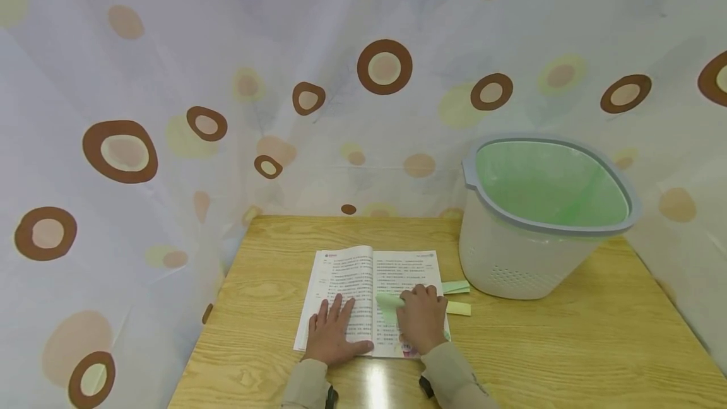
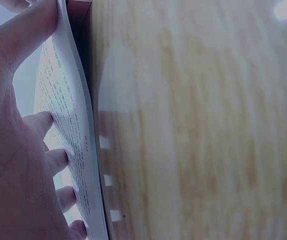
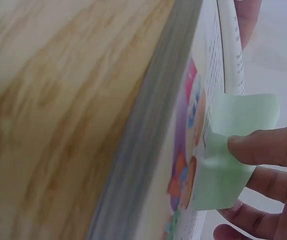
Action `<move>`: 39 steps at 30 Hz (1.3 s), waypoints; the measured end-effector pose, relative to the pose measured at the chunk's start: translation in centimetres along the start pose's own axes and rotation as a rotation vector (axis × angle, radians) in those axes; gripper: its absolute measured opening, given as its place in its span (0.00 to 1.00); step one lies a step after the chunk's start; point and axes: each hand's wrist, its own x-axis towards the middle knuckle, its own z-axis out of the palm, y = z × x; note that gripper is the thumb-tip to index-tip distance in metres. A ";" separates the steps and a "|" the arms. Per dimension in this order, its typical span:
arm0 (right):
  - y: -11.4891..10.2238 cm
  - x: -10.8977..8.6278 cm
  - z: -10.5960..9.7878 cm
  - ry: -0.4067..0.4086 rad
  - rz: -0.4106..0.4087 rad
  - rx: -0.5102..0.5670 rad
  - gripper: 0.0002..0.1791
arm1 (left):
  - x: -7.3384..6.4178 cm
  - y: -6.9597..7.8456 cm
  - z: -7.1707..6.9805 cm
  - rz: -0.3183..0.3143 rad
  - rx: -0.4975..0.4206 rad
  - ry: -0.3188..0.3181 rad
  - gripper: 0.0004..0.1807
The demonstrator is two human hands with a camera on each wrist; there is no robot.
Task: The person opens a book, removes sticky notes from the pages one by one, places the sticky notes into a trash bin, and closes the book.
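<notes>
An open book with printed text lies on the wooden table. Spread across its left page is my left hand, fingers apart and thumb near the centre fold. In the left wrist view, the fingertips press on the page. Over the right page, my right hand pinches a pale green sticky note. The right wrist view has the thumb on the front of the note, with other fingers behind it; the note is bent and stands up from the page. A coloured picture is printed near the page's lower corner.
Green sticky tabs and a yellow tab stick out past the book's right edge. A large white basket with a grey rim and green inside stands at the table's back right. Dotted curtains surround the wooden table.
</notes>
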 end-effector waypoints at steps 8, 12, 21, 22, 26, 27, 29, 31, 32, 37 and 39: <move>0.1 -0.3 -0.6 0.005 -0.008 0.038 0.10 | -0.1 0.2 -0.2 -0.003 -0.002 -0.010 0.58; 0.1 -0.4 -0.7 0.012 -0.013 0.032 0.10 | -0.2 0.3 -0.4 -0.003 -0.012 -0.020 0.58; 0.4 -0.5 -1.1 0.015 -0.019 0.022 0.10 | -0.1 0.0 -0.2 0.001 -0.020 -0.030 0.58; 0.4 -0.5 -1.1 0.019 -0.020 0.025 0.10 | -0.1 0.0 -0.2 0.005 -0.022 -0.027 0.58; 0.6 -0.5 -1.0 0.035 -0.022 0.028 0.09 | -0.2 0.0 -0.2 0.012 -0.027 -0.020 0.57; 0.7 -0.4 -0.9 0.042 -0.019 0.027 0.08 | -0.1 0.0 -0.2 0.012 -0.026 -0.019 0.57; 1.0 -0.2 -0.7 0.052 -0.011 0.020 0.09 | -0.1 0.0 -0.1 0.007 -0.021 -0.021 0.58; 1.3 0.0 -0.5 0.053 0.000 0.015 0.09 | 0.0 0.1 -0.1 0.003 -0.015 -0.021 0.58; 1.4 0.0 -0.5 0.053 0.005 0.017 0.09 | 0.0 0.1 -0.1 0.001 -0.012 -0.023 0.58; 1.5 0.0 -1.0 0.039 0.014 0.043 0.09 | -0.1 0.3 -0.3 -0.009 -0.012 -0.029 0.57; 1.6 0.0 -1.2 0.040 0.019 0.054 0.08 | -0.1 0.4 -0.4 -0.009 -0.014 -0.030 0.57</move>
